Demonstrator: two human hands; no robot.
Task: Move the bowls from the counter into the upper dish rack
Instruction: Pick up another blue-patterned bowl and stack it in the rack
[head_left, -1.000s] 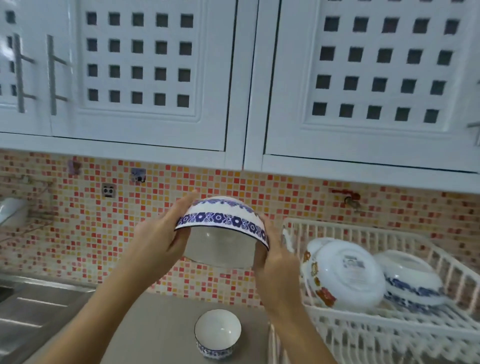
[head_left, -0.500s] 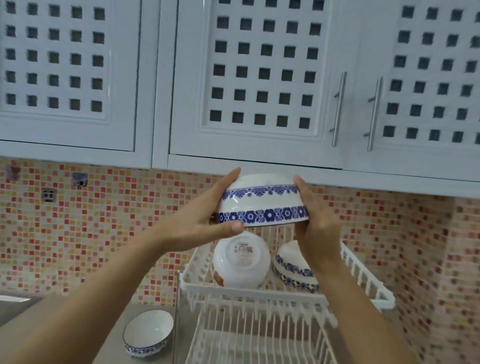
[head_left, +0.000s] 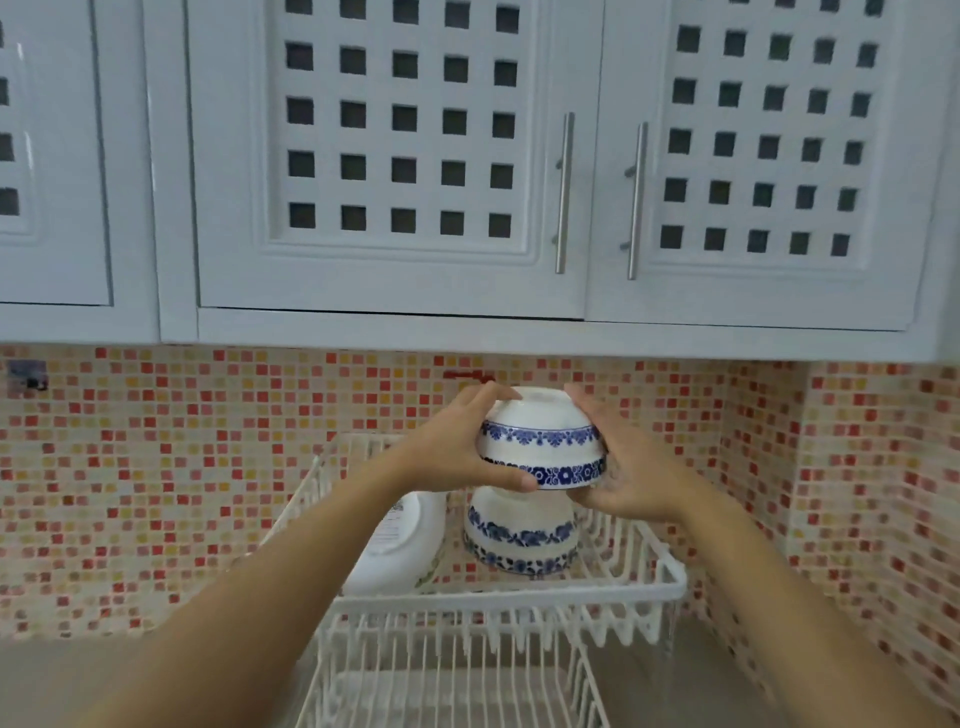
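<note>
I hold a white bowl with blue flower bands (head_left: 543, 441) upside down between both hands, above the upper tier of the white wire dish rack (head_left: 597, 590). My left hand (head_left: 457, 447) grips its left side and my right hand (head_left: 623, 467) its right side. Directly beneath it a second blue-banded bowl (head_left: 519, 535) sits upside down in the rack. The held bowl hovers just over that one; I cannot tell whether they touch. To the left a larger white bowl (head_left: 400, 551) leans on its side, partly hidden by my left forearm.
White cabinets with metal handles (head_left: 565, 192) hang overhead. A red and orange mosaic tile wall (head_left: 182, 467) backs the counter and turns the corner at right. The rack's lower tier (head_left: 452, 675) lies below the upper one.
Both hands have carried the bowl forward and lower, over the rack's right side and above the blue-banded bowl. My view has shifted right, and the small bowl on the counter has left the frame.
</note>
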